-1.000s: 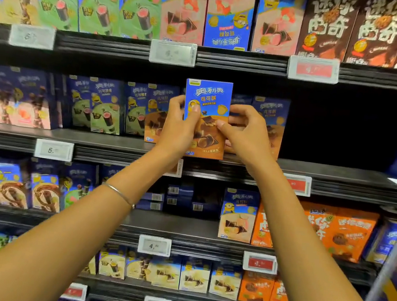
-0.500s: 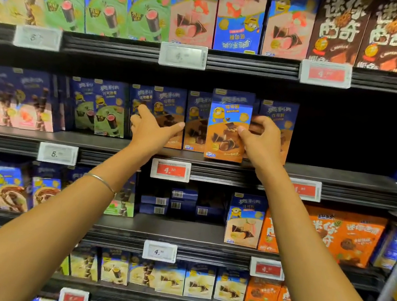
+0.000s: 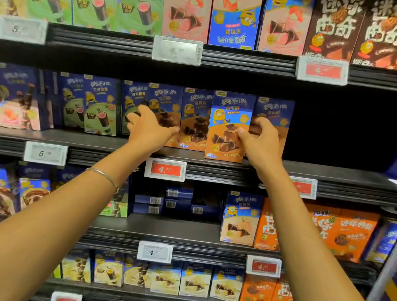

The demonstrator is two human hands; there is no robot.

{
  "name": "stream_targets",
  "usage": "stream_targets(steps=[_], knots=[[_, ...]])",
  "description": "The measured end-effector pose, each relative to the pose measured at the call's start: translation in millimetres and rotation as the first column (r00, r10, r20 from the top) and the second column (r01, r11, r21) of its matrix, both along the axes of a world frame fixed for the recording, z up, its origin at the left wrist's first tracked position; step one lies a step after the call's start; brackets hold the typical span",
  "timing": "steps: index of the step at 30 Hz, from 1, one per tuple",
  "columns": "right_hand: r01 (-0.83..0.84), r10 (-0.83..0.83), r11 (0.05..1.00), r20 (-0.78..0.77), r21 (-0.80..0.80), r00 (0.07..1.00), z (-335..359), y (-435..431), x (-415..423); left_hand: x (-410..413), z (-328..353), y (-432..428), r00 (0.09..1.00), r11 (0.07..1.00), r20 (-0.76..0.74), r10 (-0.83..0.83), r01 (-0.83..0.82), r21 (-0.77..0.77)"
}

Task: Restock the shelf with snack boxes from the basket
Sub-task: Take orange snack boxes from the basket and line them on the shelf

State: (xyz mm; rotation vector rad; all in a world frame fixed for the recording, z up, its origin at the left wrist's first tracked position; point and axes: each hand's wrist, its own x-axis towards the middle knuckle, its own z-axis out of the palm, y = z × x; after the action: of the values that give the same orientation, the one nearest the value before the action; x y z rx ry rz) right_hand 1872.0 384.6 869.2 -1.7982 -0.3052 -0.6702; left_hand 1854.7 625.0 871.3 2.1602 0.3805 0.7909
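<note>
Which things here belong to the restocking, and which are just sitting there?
Job: blue-and-orange snack box, right hand gripping it, left hand on neighbouring boxes, middle shelf.
Idle: green boxes, orange boxes, price tags.

Top-left price tag [image 3: 20,30] is just smear after the 5, and the right hand [image 3: 260,142] hides the right edge of the orange snack box [image 3: 227,119].

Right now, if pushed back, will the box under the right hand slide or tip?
The box looks like stiff cardboard, so it probably slides without buckling. Tall and narrow, near the shelf edge, it might tip if the right hand pushes high.
</note>
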Motion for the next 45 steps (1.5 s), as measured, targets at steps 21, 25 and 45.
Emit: stream_targets(steps=[21, 25, 45], knots=[[0.54, -0.542, 0.836, 0.005, -0.094, 0.84, 8.8, -35.1, 19.0, -7.8, 5.4, -12.4, 0.992, 0.991, 0.023, -0.122, 0.123, -0.052], [0.514, -0.525, 0.851, -0.129, -0.11, 0.841, 11.2, -54.4, 32.9, -9.3, 6.0, -15.8, 0.989, 0.987, 0.026, -0.143, 0.144, -0.066], [0.359, -0.357, 0.932, 0.04, -0.042, 0.933, 4.5, -66.3, 7.4, -13.3, 5.7, -24.1, 0.985, 0.982, 0.025, -0.17, 0.172, -0.074]])
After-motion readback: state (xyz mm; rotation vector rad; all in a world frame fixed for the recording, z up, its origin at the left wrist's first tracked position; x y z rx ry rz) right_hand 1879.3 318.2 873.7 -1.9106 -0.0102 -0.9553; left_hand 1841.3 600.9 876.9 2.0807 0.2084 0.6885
